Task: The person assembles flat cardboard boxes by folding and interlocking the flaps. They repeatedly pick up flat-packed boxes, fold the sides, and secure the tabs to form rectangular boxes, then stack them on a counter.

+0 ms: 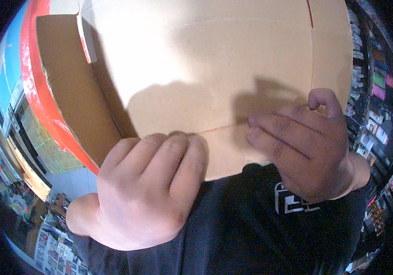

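Observation:
A large brown cardboard piece (233,59) with fold lines fills the upper middle, its near edge in front of my dark shirt. My left hand (148,192) bends its fingers closely together over the near flap (224,151), gripping it; the thumb is hidden. On the right end of that flap lies my right hand (304,142), in shadow. Its fingers stretch leftward along the cardboard, except the little finger, which curls up. The right thumb is out of sight. Both hands cast shadows on the board.
A raised brown side flap (72,78) stands at the left, beside a red band (40,91) and a blue surface (10,50). Pale floor tiles (75,181) show at lower left. Shelves of small packed goods (377,123) line the right rim.

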Tool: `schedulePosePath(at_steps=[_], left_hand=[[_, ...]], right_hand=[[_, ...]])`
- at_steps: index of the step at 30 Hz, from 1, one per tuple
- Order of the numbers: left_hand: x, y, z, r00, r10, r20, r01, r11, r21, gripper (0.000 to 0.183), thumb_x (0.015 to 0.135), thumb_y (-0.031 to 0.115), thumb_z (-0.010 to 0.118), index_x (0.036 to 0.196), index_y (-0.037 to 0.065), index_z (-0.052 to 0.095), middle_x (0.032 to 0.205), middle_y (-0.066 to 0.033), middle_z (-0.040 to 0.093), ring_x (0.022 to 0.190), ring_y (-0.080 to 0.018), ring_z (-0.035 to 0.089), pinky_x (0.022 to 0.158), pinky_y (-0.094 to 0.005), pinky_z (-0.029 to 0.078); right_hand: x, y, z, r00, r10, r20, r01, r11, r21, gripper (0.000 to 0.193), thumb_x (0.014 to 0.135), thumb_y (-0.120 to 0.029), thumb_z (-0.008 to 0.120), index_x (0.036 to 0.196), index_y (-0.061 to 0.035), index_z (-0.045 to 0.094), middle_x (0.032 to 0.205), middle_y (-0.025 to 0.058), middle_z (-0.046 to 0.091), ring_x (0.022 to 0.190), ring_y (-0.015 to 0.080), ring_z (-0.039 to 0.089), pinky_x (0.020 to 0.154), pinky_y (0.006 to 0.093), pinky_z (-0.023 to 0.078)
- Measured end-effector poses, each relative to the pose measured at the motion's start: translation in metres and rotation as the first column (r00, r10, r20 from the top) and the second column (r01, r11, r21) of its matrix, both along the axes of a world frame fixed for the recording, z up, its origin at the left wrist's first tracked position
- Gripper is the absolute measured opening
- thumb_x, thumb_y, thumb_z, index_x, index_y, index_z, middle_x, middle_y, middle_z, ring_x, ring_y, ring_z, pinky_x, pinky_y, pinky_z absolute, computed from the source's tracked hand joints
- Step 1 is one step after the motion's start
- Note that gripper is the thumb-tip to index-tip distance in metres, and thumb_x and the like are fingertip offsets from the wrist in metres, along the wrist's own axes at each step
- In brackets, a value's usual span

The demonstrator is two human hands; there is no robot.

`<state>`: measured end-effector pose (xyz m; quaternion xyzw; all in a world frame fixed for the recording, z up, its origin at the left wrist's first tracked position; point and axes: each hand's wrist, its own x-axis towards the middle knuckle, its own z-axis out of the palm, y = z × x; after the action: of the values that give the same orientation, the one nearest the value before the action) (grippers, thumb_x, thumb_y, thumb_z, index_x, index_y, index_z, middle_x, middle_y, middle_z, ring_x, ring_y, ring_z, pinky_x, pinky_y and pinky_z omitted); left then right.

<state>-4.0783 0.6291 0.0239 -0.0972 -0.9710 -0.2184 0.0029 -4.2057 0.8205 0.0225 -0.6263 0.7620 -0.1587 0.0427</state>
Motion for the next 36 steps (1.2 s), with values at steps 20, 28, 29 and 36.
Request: schedulePosePath(at_steps=[20,28,29,36], left_hand=[[0.023,-0.065,-0.031,0.817,0.556,0.152,-0.426,0.405,0.809,0.037,0.091,0.007,0.057,0.125,-0.005,0.051,0.112,-0.0084,0.059,0.101,-0.0144,0.058,0.09,-0.0285,0.046],[0.016,-0.073,-0.026,0.888,0.324,0.325,-0.459,0.636,0.62,0.021,0.092,0.005,0.053,0.11,-0.002,0.062,0.102,-0.0067,0.066,0.096,-0.0115,0.059,0.085,-0.0275,0.047],[0.014,-0.072,-0.022,0.888,0.325,0.327,-0.46,0.663,0.591,0.019,0.091,0.005,0.055,0.107,-0.003,0.063,0.1,-0.007,0.067,0.094,-0.0117,0.059,0.084,-0.0273,0.047],[0.002,-0.07,-0.012,0.883,0.322,0.342,-0.448,0.796,0.408,0.015,0.087,0.004,0.06,0.099,-0.004,0.066,0.095,-0.0105,0.069,0.09,-0.0147,0.061,0.081,-0.0278,0.047]], right_hand=[[-0.051,0.026,-0.015,0.592,-0.569,0.571,0.767,0.615,-0.182,0.036,0.09,-0.016,0.062,0.122,0.0009,0.056,0.111,0.0099,0.063,0.1,0.0172,0.059,0.089,0.0292,0.046],[-0.046,0.008,-0.023,0.511,-0.247,0.823,0.416,0.909,0.014,0.026,0.08,0.005,0.052,0.101,0.0028,0.067,0.102,0.0109,0.067,0.099,0.0186,0.061,0.091,0.0302,0.045],[-0.047,0.008,-0.024,0.546,-0.261,0.796,0.403,0.915,0.023,0.026,0.08,0.005,0.052,0.101,0.0028,0.067,0.101,0.0106,0.067,0.099,0.0184,0.061,0.09,0.0302,0.045],[-0.047,0.009,-0.021,0.695,-0.291,0.657,0.351,0.935,0.043,0.024,0.079,0.002,0.051,0.099,0.0032,0.065,0.098,0.0107,0.067,0.097,0.0194,0.062,0.089,0.0303,0.046]])
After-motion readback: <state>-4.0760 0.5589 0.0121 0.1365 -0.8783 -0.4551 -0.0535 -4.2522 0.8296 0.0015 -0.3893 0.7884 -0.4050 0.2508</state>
